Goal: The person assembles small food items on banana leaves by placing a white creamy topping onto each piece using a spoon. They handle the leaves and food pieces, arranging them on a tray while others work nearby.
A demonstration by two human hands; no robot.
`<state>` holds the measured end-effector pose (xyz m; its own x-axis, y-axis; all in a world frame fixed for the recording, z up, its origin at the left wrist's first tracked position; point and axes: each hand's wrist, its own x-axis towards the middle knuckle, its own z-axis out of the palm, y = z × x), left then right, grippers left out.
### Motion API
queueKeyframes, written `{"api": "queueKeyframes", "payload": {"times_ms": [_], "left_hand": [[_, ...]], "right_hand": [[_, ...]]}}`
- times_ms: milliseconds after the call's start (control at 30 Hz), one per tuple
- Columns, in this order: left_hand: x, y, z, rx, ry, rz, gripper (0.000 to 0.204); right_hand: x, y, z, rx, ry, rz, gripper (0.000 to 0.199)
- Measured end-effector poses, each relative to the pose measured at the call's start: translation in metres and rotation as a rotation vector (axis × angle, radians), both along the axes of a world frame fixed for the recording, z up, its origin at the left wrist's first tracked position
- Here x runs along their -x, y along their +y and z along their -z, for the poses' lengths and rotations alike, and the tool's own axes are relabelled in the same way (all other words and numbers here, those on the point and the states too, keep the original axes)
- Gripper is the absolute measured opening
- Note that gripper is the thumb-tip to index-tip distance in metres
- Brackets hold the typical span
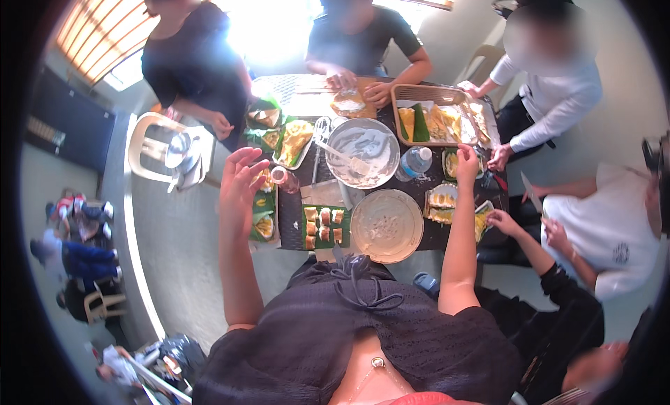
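- Head view: the dark surface [429, 239] is crowded nearly edge to edge; its near edge runs just before the person's chest, and its left edge drops to bare grey floor [181, 244], the only wide open room.
- The left hand [241, 175] is raised above the surface's left edge, fingers spread, its grip open and holding nothing.
- Under and beside it lie leaf parcels [263, 220] of yellow food on green leaf, stacked along the left edge, with a small jar [283, 177] just to the right.
- The right hand [466, 162] reaches far across to the right side; it rests at a small dish [452, 164] of yellow food, but whether its grip is closed I cannot tell.
- A bottle [417, 160] stands just left of that hand; a plate [441, 203] of yellow pieces lies below it, near the forearm.
- Between the arms: a green tray [324, 226] of browned rolls in rows, a round lid [386, 225] beside it, and a metal bowl [363, 152] further off.
- A basket [438, 119] with leaves and yellow sheets fills the far right corner.
- Other people sit close around the far and right edges, leaving little room there.
- A white chair [164, 154] stands on the floor at left.
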<state>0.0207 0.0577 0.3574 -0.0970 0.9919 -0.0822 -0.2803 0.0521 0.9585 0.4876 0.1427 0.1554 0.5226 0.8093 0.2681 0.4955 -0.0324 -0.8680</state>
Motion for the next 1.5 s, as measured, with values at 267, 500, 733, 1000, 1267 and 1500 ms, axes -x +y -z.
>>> {"api": "queueKeyframes", "payload": {"times_ms": [267, 500, 733, 1000, 1267, 1500], "left_hand": [[0.018, 0.02, -0.012, -0.057, -0.14, 0.049, 0.031], [-0.01, 0.012, -0.017, -0.179, -0.198, 0.327, 0.039], [0.044, 0.011, 0.004, -0.205, -0.239, 0.028, 0.046], [0.053, -0.053, -0.135, -1.214, -0.687, 0.022, 0.064], [0.002, -0.096, -0.183, -1.487, -0.874, 0.2, 0.065], [-0.036, -0.11, -0.186, -1.483, -0.83, 0.206, 0.066]], "right_hand": [[0.094, -0.038, -0.083, -0.211, 0.164, 0.116, 0.012], [0.226, -0.052, -0.149, -0.37, 0.329, -0.072, 0.015], [0.264, -0.106, -0.206, -0.528, 0.614, -0.087, 0.014], [0.343, -0.201, -0.334, -1.44, 0.271, -0.349, 0.038], [0.409, -0.211, -0.385, -1.864, 0.233, -0.874, 0.044], [0.363, -0.244, -0.372, -1.734, 0.244, -0.719, 0.043]]}}
